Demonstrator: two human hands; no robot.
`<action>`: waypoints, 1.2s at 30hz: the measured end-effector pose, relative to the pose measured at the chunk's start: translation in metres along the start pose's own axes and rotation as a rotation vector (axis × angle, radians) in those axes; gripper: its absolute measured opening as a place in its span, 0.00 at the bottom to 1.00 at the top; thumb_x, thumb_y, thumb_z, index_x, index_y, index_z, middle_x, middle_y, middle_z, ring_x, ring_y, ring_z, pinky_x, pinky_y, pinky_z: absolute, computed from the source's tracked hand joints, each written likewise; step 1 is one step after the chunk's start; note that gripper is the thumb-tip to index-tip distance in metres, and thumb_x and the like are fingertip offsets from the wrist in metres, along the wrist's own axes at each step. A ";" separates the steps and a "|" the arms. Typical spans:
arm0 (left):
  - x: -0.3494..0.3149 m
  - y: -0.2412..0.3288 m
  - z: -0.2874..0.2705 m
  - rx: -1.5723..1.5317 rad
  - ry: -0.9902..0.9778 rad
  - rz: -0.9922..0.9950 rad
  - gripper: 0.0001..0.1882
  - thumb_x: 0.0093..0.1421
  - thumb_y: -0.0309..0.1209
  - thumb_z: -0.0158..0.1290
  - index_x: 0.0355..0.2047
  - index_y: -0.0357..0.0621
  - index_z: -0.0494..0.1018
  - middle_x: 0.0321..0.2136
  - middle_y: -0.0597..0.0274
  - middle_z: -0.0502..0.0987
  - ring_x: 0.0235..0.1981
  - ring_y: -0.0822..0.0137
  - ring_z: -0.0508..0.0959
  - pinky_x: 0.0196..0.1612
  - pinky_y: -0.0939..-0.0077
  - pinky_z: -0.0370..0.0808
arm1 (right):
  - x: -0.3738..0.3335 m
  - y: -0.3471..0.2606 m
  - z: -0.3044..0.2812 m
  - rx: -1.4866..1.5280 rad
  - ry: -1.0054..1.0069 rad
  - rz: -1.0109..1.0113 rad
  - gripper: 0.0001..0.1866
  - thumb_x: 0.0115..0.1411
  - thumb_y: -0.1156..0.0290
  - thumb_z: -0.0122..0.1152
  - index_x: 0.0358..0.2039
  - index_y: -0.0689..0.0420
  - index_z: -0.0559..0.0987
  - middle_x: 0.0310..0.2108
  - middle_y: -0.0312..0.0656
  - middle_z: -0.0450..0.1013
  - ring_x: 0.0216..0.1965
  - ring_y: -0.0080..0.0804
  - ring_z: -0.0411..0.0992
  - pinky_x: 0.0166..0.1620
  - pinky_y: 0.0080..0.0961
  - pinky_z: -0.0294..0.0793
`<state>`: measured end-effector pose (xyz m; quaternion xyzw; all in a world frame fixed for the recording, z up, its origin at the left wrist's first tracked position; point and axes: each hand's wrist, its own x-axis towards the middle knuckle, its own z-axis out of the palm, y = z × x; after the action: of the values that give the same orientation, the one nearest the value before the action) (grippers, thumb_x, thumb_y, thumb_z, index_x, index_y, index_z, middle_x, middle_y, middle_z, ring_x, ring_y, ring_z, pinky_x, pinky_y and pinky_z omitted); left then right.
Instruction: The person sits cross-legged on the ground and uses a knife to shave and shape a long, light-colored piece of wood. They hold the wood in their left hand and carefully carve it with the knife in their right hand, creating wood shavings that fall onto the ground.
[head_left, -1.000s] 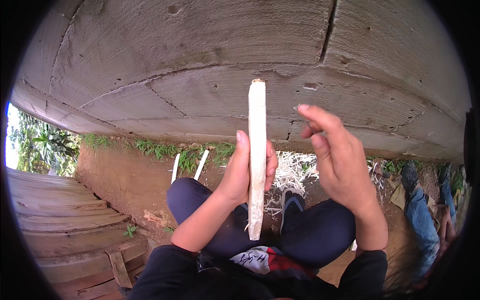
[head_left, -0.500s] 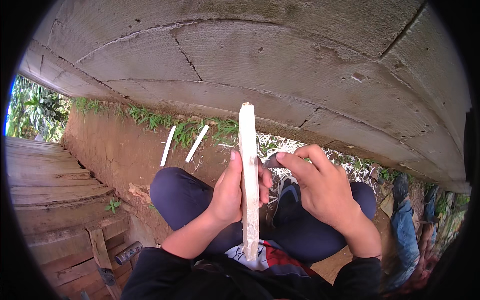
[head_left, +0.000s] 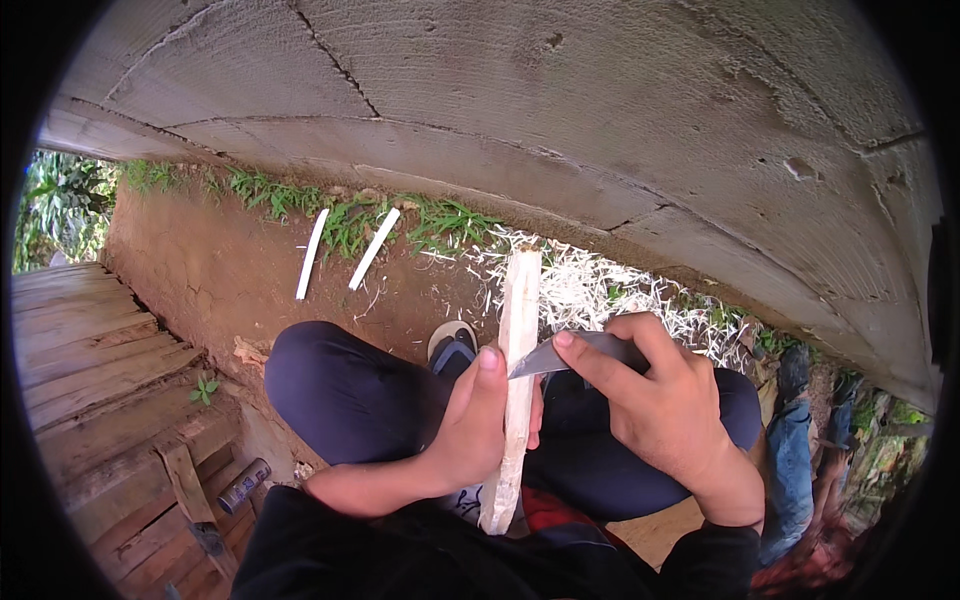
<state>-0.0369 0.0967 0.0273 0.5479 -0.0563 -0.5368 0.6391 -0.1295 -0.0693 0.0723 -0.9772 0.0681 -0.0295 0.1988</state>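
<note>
A pale, peeled wooden stick (head_left: 517, 310) stands lengthwise before me, its lower end close to my lap. My left hand (head_left: 475, 415) is wrapped round its middle, thumb along the left side. In my right hand (head_left: 660, 400) is a knife with a dark grey blade (head_left: 570, 352); thumb and fingers pinch it, and its handle is hidden in the palm. The blade's tip lies against the stick right by my left thumb. Beyond the stick, white wood shavings (head_left: 610, 285) are heaped on the ground along the wall.
Two white wooden strips (head_left: 312, 254) (head_left: 375, 249) lie on bare soil near grass. A concrete wall (head_left: 500, 100) runs across the far side. Wooden planks (head_left: 90, 350) and a can (head_left: 244, 486) are at the left, blue cloth (head_left: 790, 470) at the right. A sandal (head_left: 452, 345) shows past my knee.
The knife blade has come to the stick and now crosses its face near my left thumb. The stick's upper end has shifted right and lower. The whole view has also shifted.
</note>
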 end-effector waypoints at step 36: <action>-0.009 0.000 0.022 0.151 -0.017 0.142 0.38 0.67 0.57 0.18 0.30 0.35 0.67 0.13 0.58 0.68 0.12 0.68 0.70 0.17 0.77 0.68 | -0.031 0.007 0.004 0.055 0.278 -0.085 0.28 0.44 0.84 0.60 0.47 0.45 0.81 0.33 0.39 0.69 0.22 0.26 0.71 0.21 0.21 0.74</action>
<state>-0.0553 0.0889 0.0403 0.5846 -0.1404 -0.4891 0.6319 -0.1607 -0.0701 0.0648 -0.9599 0.0529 -0.1748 0.2129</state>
